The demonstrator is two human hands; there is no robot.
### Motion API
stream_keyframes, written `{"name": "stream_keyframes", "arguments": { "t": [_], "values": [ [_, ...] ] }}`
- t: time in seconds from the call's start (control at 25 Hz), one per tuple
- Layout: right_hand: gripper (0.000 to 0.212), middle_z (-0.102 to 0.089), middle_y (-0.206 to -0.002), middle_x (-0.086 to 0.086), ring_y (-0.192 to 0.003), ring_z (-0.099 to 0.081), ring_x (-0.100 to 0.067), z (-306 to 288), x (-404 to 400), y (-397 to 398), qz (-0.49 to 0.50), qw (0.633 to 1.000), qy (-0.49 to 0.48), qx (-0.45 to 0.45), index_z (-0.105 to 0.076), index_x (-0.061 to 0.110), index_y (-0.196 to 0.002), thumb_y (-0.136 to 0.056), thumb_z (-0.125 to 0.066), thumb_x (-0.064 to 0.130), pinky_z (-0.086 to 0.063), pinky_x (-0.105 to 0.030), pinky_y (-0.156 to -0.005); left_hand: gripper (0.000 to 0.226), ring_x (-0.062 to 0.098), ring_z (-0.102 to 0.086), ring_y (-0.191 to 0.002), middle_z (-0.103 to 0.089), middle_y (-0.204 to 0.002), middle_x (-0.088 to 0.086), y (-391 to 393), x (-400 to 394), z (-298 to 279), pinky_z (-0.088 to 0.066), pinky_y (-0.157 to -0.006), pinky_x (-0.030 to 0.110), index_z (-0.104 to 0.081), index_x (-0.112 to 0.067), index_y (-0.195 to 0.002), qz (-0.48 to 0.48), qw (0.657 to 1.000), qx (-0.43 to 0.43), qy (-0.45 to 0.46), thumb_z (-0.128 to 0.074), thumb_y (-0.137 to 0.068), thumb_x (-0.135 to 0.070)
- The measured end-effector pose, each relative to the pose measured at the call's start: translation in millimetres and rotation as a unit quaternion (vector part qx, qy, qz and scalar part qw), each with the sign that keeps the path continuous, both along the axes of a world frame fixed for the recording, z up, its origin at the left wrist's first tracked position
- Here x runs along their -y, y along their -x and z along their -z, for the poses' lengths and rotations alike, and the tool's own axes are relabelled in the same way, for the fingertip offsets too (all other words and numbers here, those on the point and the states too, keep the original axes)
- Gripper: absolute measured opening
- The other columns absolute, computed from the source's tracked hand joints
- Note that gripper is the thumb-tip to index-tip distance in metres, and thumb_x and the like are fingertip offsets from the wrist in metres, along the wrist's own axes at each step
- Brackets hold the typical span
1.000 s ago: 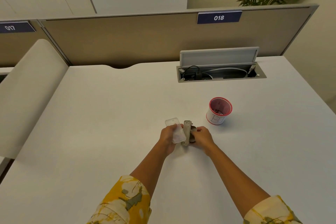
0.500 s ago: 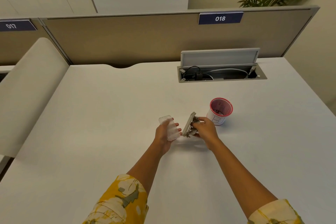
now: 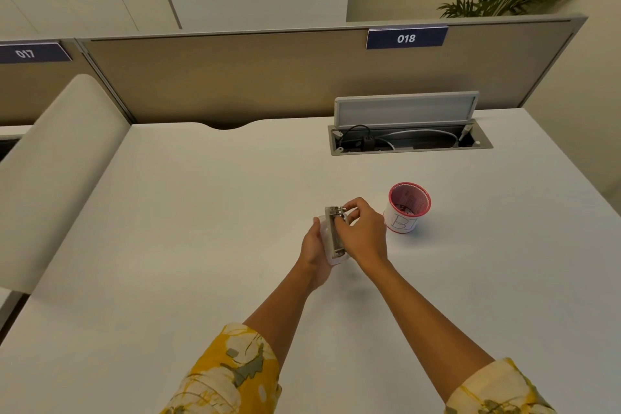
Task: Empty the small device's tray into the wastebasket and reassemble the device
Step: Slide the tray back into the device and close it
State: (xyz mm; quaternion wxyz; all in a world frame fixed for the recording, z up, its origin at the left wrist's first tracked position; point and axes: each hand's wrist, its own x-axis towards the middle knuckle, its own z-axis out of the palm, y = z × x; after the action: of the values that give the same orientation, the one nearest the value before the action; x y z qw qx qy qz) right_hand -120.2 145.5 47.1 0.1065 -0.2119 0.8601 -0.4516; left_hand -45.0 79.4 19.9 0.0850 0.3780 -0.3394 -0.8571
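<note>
Since half a second ago, both parts have come together: the clear tray [image 3: 325, 239], then held apart at nine o'clock of the metal body, now lies pressed against it, and both hands have closed in.

Item: small device [image 3: 334, 232]. Grey metal body, narrow and elongated, long axis running twelve to six o'clock, with small protruding metal parts at its twelve o'clock end. Type not legible; possibly a hole punch, as a judgement only. Tray: translucent plastic, rounded corners, showing along the nine o'clock side and at the six o'clock end of the body. No contents can be made out in it.

Location: held just above the desk [image 3: 201, 245], near its centre, at nine o'clock of the wastebasket [image 3: 408, 208] and close beside it, not touching.

Left hand [image 3: 314, 247]: fingers wrapped around the tray from beneath, grasping it. Right hand [image 3: 363, 232]: fingers pinched on the device body, fingertips at its twelve o'clock end.

Wastebasket: small white cup with red rim, hand-lettered marking on its wall, dark scraps at the bottom.

Progress, as judged: emptying appears done, given scraps in the cup and an apparently bare tray. Reassembly is under way; whether the tray is fully seated cannot be told. Remaining: press it home and set the device down.

Surroundings: open cable hatch [image 3: 410, 136] at one o'clock; partition [image 3: 268, 77] at twelve o'clock bearing label 018 [image 3: 406, 38].
</note>
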Motion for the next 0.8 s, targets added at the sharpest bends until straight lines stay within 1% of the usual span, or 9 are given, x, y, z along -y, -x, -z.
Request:
{"name": "stream_keyframes", "arguments": {
  "t": [0.04, 0.16, 0.24, 0.36, 0.4, 0.52, 0.56, 0.68, 0.8],
  "values": [
    [0.020, -0.056, -0.066, 0.017, -0.058, -0.058, -0.006, 0, 1, -2, 0.004, 1.000, -0.002, -0.011, -0.058, 0.027, -0.096, -0.082, -0.071, 0.034, -0.051, -0.021, -0.056, 0.063, 0.034, -0.057, -0.129, -0.062, -0.139, 0.015, 2, -1, -3, -0.049, -0.101, 0.049, -0.052, -0.017, -0.143, -0.009, 1.000, -0.006, -0.010, -0.016, -0.105, -0.053],
    [0.022, -0.056, -0.067, 0.014, -0.056, -0.057, -0.007, -2, 3, -7, 0.020, 0.999, -0.007, -0.047, -0.058, 0.026, -0.097, -0.082, -0.070, 0.036, -0.044, -0.015, -0.052, 0.063, 0.031, -0.060, -0.123, -0.063, -0.137, 0.016, 6, -5, -10, -0.053, -0.086, 0.040, -0.056, -0.014, -0.140, -0.027, 0.999, -0.009, -0.022, -0.019, -0.105, -0.051],
    [0.023, -0.059, -0.071, 0.011, -0.057, -0.057, -0.009, -3, 3, -8, 0.027, 0.997, -0.016, -0.071, -0.059, 0.025, -0.098, -0.082, -0.070, 0.037, -0.042, -0.014, -0.051, 0.062, 0.030, -0.063, -0.116, -0.066, -0.131, 0.016, 8, -8, -10, -0.053, -0.081, 0.037, -0.058, -0.013, -0.138, -0.035, 0.999, -0.014, -0.019, -0.021, -0.106, -0.050],
    [0.026, -0.069, -0.079, 0.003, -0.063, -0.062, -0.014, -2, 2, -7, 0.031, 0.995, -0.029, -0.088, -0.059, 0.024, -0.100, -0.082, -0.070, 0.038, -0.050, -0.021, -0.056, 0.061, 0.028, -0.066, -0.111, -0.072, -0.117, 0.012, 8, -11, -9, -0.055, -0.084, 0.038, -0.058, -0.013, -0.137, -0.047, 0.998, -0.025, -0.022, -0.020, -0.106, -0.049],
    [0.026, -0.070, -0.082, 0.001, -0.065, -0.063, -0.015, -2, 1, -7, 0.033, 0.995, -0.034, -0.091, -0.059, 0.023, -0.101, -0.082, -0.069, 0.038, -0.051, -0.023, -0.057, 0.061, 0.028, -0.066, -0.111, -0.071, -0.119, 0.012, 9, -11, -9, -0.055, -0.085, 0.039, -0.057, -0.013, -0.138, -0.049, 0.998, -0.028, -0.024, -0.019, -0.106, -0.049],
    [0.027, -0.073, -0.089, -0.002, -0.069, -0.065, -0.016, 2, -4, -7, 0.036, 0.994, -0.043, -0.094, -0.059, 0.022, -0.104, -0.084, -0.068, 0.038, -0.050, -0.023, -0.060, 0.059, 0.029, -0.064, -0.114, -0.066, -0.132, 0.015, 11, -12, -12, -0.055, -0.084, 0.039, -0.055, -0.016, -0.140, -0.048, 0.998, -0.040, -0.033, -0.018, -0.106, -0.048],
    [0.027, -0.073, -0.091, -0.002, -0.069, -0.064, -0.016, 3, -5, -7, 0.037, 0.994, -0.044, -0.094, -0.059, 0.021, -0.104, -0.084, -0.068, 0.038, -0.050, -0.022, -0.061, 0.059, 0.028, -0.065, -0.113, -0.066, -0.131, 0.015, 11, -13, -13, -0.055, -0.085, 0.039, -0.055, -0.016, -0.140, -0.049, 0.997, -0.041, -0.034, -0.019, -0.106, -0.047],
    [0.028, -0.073, -0.091, -0.003, -0.068, -0.060, -0.013, 3, -5, -6, 0.040, 0.994, -0.042, -0.095, -0.059, 0.021, -0.105, -0.085, -0.068, 0.039, -0.048, -0.021, -0.060, 0.058, 0.026, -0.067, -0.108, -0.071, -0.120, 0.010, 12, -14, -12, -0.055, -0.085, 0.038, -0.056, -0.016, -0.139, -0.044, 0.998, -0.043, -0.031, -0.019, -0.107, -0.046],
    [0.028, -0.072, -0.087, -0.002, -0.066, -0.059, -0.013, 2, -6, -5, 0.044, 0.994, -0.029, -0.098, -0.059, 0.021, -0.104, -0.083, -0.069, 0.038, -0.048, -0.020, -0.058, 0.057, 0.024, -0.067, -0.108, -0.071, -0.119, 0.009, 13, -14, -11, -0.056, -0.083, 0.036, -0.056, -0.018, -0.138, -0.033, 0.999, -0.033, -0.016, -0.018, -0.107, -0.046]
  ]
}}
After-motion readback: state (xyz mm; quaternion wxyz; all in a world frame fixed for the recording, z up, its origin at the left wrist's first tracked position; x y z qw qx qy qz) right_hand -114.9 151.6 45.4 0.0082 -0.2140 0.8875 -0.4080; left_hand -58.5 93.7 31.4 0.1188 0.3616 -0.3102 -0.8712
